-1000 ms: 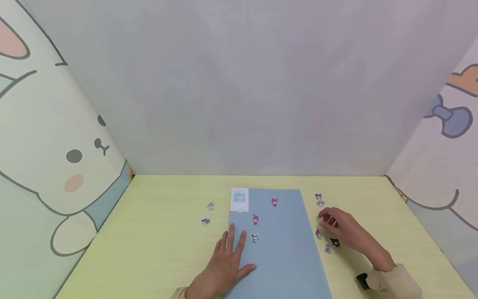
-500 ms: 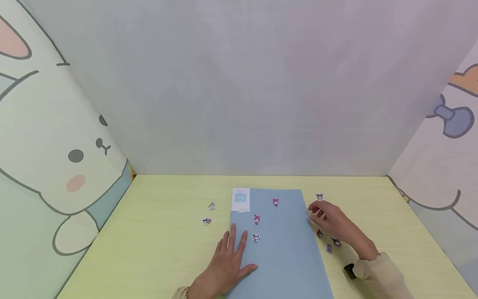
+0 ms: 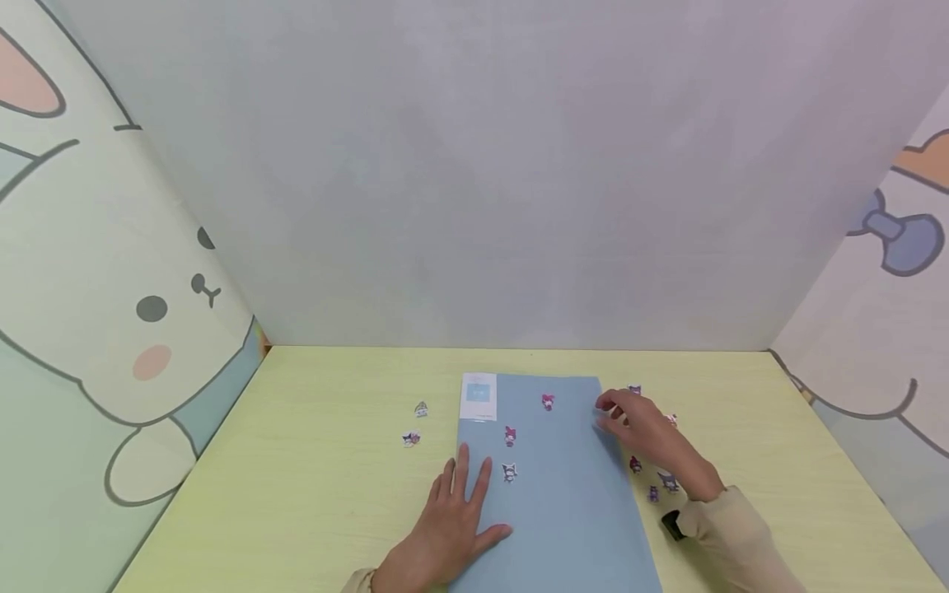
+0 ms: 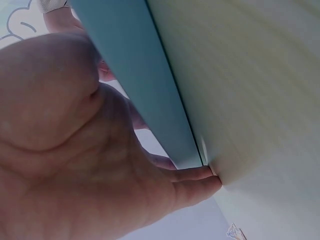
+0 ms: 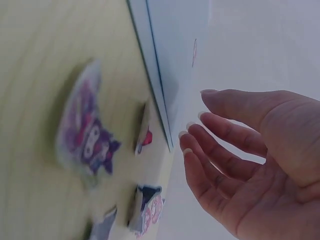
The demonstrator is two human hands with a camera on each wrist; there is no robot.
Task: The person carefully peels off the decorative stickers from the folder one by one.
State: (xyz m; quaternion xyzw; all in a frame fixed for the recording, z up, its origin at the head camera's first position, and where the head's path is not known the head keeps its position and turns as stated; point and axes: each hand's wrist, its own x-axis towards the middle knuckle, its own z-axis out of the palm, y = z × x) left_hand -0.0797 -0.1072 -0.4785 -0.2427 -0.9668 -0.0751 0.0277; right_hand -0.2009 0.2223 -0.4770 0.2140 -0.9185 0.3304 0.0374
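Observation:
A blue folder (image 3: 563,511) with a white label (image 3: 478,397) at its upper left lies on the table. Fingers spread, my left hand (image 3: 445,523) rests across its left edge; the left wrist view also shows this hand (image 4: 110,165) along the folder's side. My right hand (image 3: 645,432) hovers by the folder's upper right edge. In the right wrist view the right hand (image 5: 255,160) has loosely bent fingers and a gap below the thumb, with nothing visible between them. On the folder are a pink sticker (image 3: 548,402), another pink sticker (image 3: 510,436) and a white-and-grey sticker (image 3: 509,472).
Right of the folder, several character stickers lie on the yellow table (image 3: 296,478), among them a dark one (image 3: 668,481) and a small purple one (image 3: 653,493). Two stickers, a pale one (image 3: 421,409) and a dark-and-pink one (image 3: 411,439), lie left of it. A wall stands behind.
My right hand has moved left from the stickers to over the folder's right edge, uncovering a sticker behind it. My left hand has stayed in place.

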